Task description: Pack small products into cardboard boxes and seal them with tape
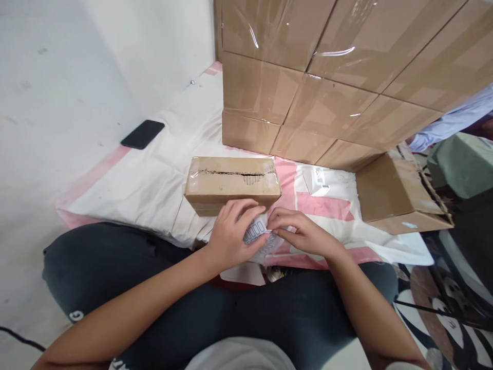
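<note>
In front of my lap, my left hand (230,234) curls around a small white item with rows of printed rounded outlines (254,229), which looks like a small carton. My right hand (298,230) pinches the right edge of the same item between thumb and fingers. Both hands partly cover it, so its full shape is hidden. Just beyond my left fingers lies a taped brown cardboard box (231,187) with a ragged slit along its top. Below my hands, a white flap or card (243,274) shows between my legs.
Taped cardboard boxes (292,97) are stacked high at the back right. An open cardboard box (389,192) lies at the right, with a small white box (318,181) left of it. A black phone (142,134) rests on the cloth (169,149). Another person's sleeve (454,121) shows far right.
</note>
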A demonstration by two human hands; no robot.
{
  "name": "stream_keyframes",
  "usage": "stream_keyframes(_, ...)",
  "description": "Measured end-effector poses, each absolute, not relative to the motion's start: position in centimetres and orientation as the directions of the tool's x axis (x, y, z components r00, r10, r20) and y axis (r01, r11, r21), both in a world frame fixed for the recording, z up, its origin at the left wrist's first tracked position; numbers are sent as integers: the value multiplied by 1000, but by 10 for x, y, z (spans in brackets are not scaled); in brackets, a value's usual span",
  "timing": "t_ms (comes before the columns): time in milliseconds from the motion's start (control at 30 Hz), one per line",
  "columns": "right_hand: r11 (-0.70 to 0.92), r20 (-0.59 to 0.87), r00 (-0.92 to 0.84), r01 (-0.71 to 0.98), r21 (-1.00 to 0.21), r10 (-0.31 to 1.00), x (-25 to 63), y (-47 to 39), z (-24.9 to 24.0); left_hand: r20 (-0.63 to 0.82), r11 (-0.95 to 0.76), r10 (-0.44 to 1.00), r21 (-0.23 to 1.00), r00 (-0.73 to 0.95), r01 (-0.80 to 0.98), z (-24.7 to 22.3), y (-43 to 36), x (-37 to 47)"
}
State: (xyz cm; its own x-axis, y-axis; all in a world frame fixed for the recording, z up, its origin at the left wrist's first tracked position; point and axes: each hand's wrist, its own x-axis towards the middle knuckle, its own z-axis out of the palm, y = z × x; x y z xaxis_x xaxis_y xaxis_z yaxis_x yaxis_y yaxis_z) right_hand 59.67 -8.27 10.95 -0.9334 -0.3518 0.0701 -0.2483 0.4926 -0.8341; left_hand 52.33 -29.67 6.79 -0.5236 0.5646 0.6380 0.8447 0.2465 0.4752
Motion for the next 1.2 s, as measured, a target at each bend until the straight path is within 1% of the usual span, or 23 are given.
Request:
stream_keyframes(133,494,41,-938,-218,-841,-344,597,-86,109,600,237,591,511,-540,826,66,-296,524)
stream_keyframes(267,486,27,-951,-181,-855,-308,598,-94,109,610,202,618,486,-495,850,63,-296,525)
stream_keyframes(533,472,48,-944,-206,-857,-325,598,-101,108,585,168,663,491,-467,855,60,-297,524)
stream_keyframes(633,483,66,-950,-214,-849,-305,597,-101,109,600,142,661,489,-450,861,61,-298,523)
stream_keyframes(733,513,81,-957,-220,-829,-280,597,-101,109,594,148,653,508,-470,849,62,-300,522)
stream_keyframes(800,526,78,-959,-215,-823,-271,596,-101,110,605,195,625,491,-493,849,63,-300,521)
stream_keyframes(833,528,79,-961,-213,-822,-265,597,-101,110,630,224,597,463,-496,857,64,-300,521)
stream_keyframes(933,526,90,-967,-206,-825,-238,598,-101,109,777,276,452,345,-438,897,67,-300,521)
stream_keyframes(1000,520,103,-971,-204,-829,-216,599,-101,109,834,273,396,293,-385,916,69,-300,522)
stream_keyframes(1067,508,134,-968,-226,-831,-211,601,-102,109,822,266,423,288,-380,920,71,-299,522)
stream_keyframes(1200,501,208,-945,-313,-807,-254,603,-105,111,733,248,535,338,-419,908,72,-299,523)
